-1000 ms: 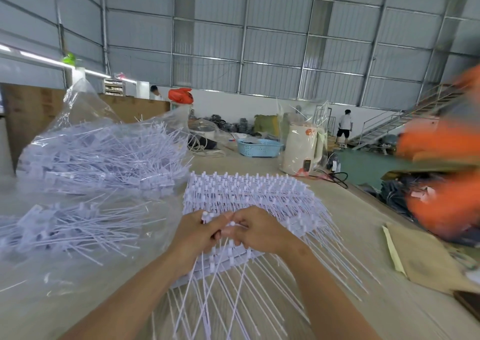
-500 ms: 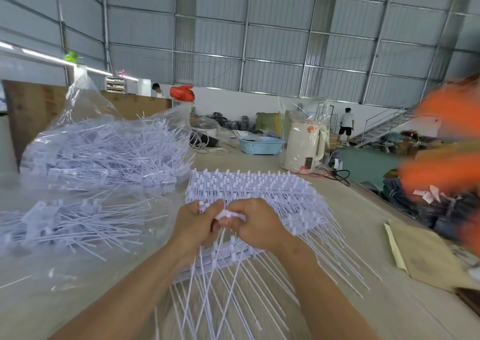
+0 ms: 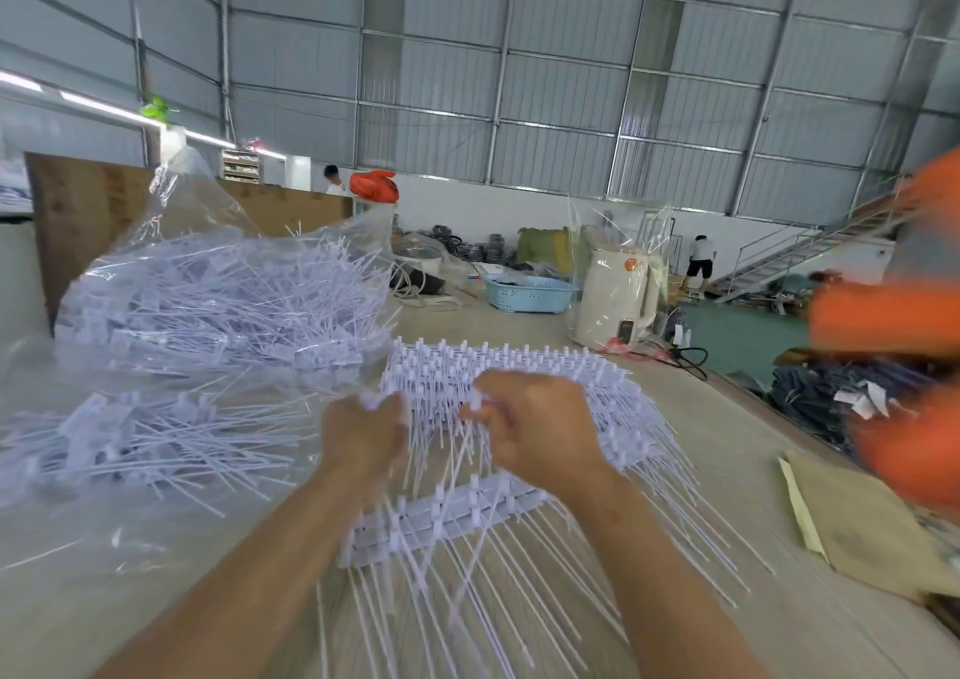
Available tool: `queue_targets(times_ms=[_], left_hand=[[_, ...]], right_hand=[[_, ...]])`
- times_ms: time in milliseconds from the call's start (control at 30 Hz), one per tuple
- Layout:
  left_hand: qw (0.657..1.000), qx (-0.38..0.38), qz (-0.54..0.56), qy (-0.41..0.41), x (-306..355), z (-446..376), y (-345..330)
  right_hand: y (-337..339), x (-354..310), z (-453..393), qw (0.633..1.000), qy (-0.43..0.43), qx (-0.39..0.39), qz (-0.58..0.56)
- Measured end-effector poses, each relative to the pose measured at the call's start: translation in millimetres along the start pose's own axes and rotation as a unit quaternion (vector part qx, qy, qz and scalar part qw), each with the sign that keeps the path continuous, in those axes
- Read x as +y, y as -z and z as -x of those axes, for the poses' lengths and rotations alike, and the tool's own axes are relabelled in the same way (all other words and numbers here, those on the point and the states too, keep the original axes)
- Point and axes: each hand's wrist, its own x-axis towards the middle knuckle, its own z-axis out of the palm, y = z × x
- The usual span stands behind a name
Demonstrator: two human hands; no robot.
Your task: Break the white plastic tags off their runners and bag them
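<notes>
A stack of white plastic tags on their runners (image 3: 545,372) lies on the table ahead of me, long thin tails fanning toward me. My left hand (image 3: 363,431) grips a bunch of tags at its upper edge. My right hand (image 3: 530,426) pinches tags a short gap to the right. Several tails hang down between the two hands. Below them lies a flat runner strip (image 3: 447,515) with tags attached. A clear plastic bag (image 3: 218,289) full of loose white tags sits at the left, and another clear bag of tags (image 3: 130,434) lies nearer me.
A blurred orange sleeve (image 3: 893,315) of another person moves at the right edge. Brown paper (image 3: 852,517) lies on the table at the right. A white kettle in plastic wrap (image 3: 615,299) and a blue basket (image 3: 527,294) stand farther back.
My hands, close together on one spot of the tags before, have pulled apart sideways, left hand leftward and right hand rightward. The orange sleeve at the right has shifted.
</notes>
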Motion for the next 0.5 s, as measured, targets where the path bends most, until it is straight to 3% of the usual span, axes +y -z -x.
queue_targets(times_ms=[67,100,167,267,367,500], left_hand=[[0.995,0.047,0.075,0.041,1,-22,29],[0.992,0.053,0.105,0.052,2,-29,35],[0.993,0.006,0.11,0.035,6,-22,35],[0.994,-0.092,-0.028,0.045,4,4,5],[0.99,-0.128,-0.047,0.036,-5,15,-13],[0.987,-0.151,-0.059,0.005,-14,22,-18]], right_hand=[[17,2,-9,0.986,-0.002,0.151,-0.077],[24,4,-13,0.972,-0.044,0.168,-0.159],[30,6,-13,0.923,-0.151,0.101,-0.34],[22,7,-1,0.849,-0.226,-0.011,-0.477],[6,5,7,0.821,-0.266,-0.095,-0.496],[-16,0,12,0.831,-0.288,-0.203,-0.431]])
